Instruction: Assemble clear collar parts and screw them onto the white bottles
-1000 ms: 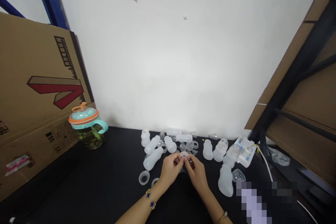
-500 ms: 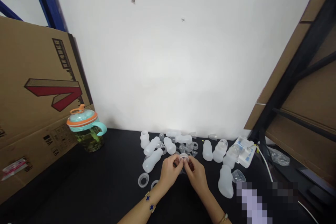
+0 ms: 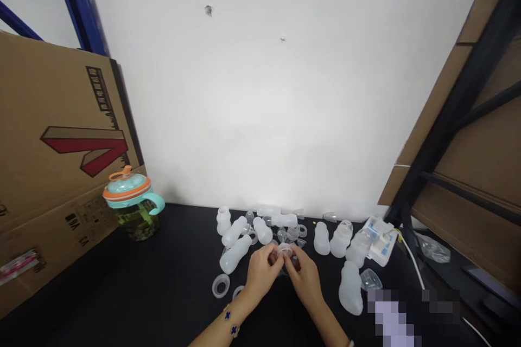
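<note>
Both of my hands meet low in the middle of the head view, their fingers closed on a translucent ring (image 3: 284, 249). My left hand (image 3: 261, 270) grips its left side and my right hand (image 3: 303, 272) its right side. Behind and left of them lie several frosted bottles, one nearest my left hand (image 3: 236, 254). Clear nipples and small rings are heaped just beyond my fingers. A loose ring (image 3: 221, 286) lies flat left of my left wrist, with another partly hidden by that forearm.
More bottles (image 3: 350, 287) stand or lie to the right, beside a clear cap (image 3: 370, 280) and a white box (image 3: 381, 239) with a cable. A lidded jug (image 3: 134, 206) stands left by a cardboard box (image 3: 61, 97). A pixelated patch covers the lower right.
The view has shifted slightly, so the scene sits a little lower. My fingers have moved slightly around the ring, which both hands still hold.
</note>
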